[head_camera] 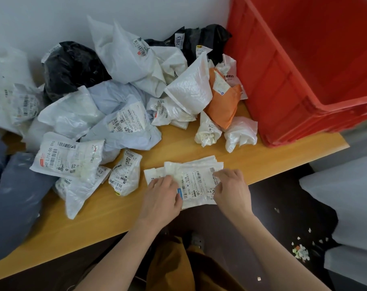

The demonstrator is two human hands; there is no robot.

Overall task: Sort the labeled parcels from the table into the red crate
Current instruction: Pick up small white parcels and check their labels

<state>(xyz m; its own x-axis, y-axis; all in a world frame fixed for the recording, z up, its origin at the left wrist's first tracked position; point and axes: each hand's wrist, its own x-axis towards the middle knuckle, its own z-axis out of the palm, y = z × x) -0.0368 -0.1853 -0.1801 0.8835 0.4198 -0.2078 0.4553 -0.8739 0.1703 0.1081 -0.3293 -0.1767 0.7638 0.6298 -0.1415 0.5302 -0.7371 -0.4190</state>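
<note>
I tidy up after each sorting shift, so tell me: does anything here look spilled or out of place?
Yes. Small torn scraps, white with a bit of green and orange, lie scattered on the dark floor right of the table, below the red crate. The parcels are heaped untidily, but none looks burst.

Table (98,208): smooth matt wood-look top. Crate (283,80): red ribbed plastic, slight sheen. Parcels (119,53): crinkled glossy plastic film; paper labels (196,183).
</note>
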